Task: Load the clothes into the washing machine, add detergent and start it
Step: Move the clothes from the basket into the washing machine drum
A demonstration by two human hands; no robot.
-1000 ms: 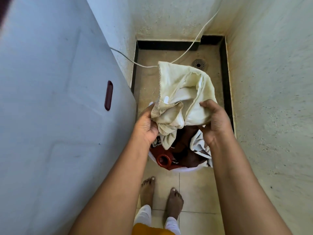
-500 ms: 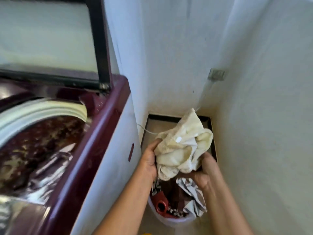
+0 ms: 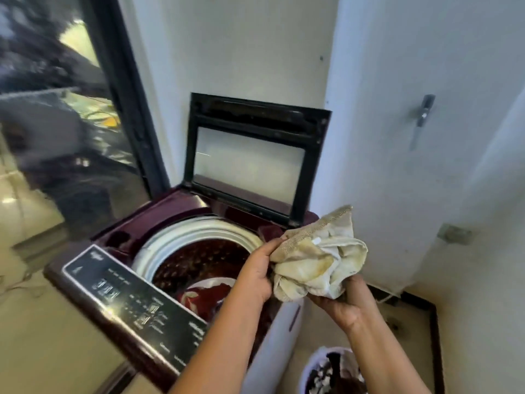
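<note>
Since the earlier frames, the crumpled cream cloth bundle with yellowish stains and a coarse beige woven border (image 3: pixel 318 263) has risen from just above the white laundry basket of dark clothes (image 3: pixel 308 368). It is now held in the air beside the right edge of the maroon top-loading washing machine (image 3: pixel 119 237), level with its rim, and the basket is low at the bottom of the view.

A small white tag (image 3: pixel 316 240) shows among the cloth's folds. The left hand (image 3: pixel 255 274) grips the bundle's left side, fingers curled into the fabric by the woven border. The right hand (image 3: pixel 343 302) cups it from below, palm up, fingers closed into the underside.

The machine's black-framed glass lid (image 3: pixel 250 163) stands upright against the white wall. Inside the white drum ring (image 3: pixel 181 237) lies a red patterned garment (image 3: pixel 204 297), partly hidden behind the left forearm.

The glossy black control panel (image 3: pixel 127 297) along the front edge carries rows of white lettering and a scripted logo at its left end, but motion blur leaves it unreadable; it may be a brand name. No writing on the tag can be made out.
</note>
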